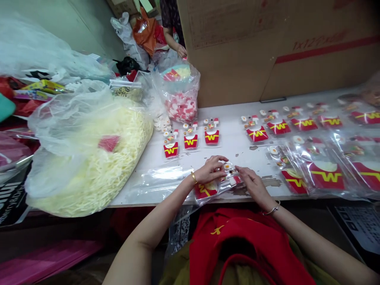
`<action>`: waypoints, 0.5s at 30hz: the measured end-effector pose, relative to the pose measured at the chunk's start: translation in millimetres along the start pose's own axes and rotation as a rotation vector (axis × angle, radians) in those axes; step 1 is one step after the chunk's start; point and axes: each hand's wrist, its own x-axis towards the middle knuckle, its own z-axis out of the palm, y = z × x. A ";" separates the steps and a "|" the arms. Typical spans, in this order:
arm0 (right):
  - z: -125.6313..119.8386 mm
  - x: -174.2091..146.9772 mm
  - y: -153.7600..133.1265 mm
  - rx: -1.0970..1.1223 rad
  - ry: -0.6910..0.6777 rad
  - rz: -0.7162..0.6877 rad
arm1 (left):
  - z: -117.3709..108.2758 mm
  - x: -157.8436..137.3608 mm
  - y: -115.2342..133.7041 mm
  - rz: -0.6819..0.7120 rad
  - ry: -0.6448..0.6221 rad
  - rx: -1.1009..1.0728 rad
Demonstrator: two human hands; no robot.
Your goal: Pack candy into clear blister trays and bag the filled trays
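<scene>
A transparent plastic bag [221, 189] lies at the table's front edge in front of me. It holds a red fries box [206, 190] with a yellow W-like mark, plus several small pieces, among them a fried-egg shape [227, 166] and a red-and-white piece [234, 181]. My left hand [211, 170] reaches over the bag, its bent fingers closed on the upper left part by the small pieces. At the bag's right edge, my right hand [251, 183] has its fingertips closed on the plastic. Flat transparent bags [162, 178] lie left of my left hand.
Three similar filled packs [190, 141] lie behind my hands, with several more [303, 123] at right. A big bag of pale yellow strips [118, 162] stands left, a bag of red-and-white pieces [181, 107] behind. A cardboard box [237, 51] borders the table; another person's hand [181, 51] shows beyond.
</scene>
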 end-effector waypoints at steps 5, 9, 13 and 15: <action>10.1 -1.8 -17.8 0.133 -0.137 -0.019 | 2.4 31.1 12.6 0.079 0.065 -0.085; 4.9 7.7 -23.8 0.101 0.019 -0.018 | -2.9 42.8 21.2 -0.042 0.073 -0.160; -6.3 15.9 -38.0 0.134 0.301 -0.006 | -10.0 58.6 31.5 -0.131 0.200 -0.219; -14.0 14.8 -48.6 0.269 0.268 0.087 | -14.0 73.5 41.2 -0.155 0.329 -0.255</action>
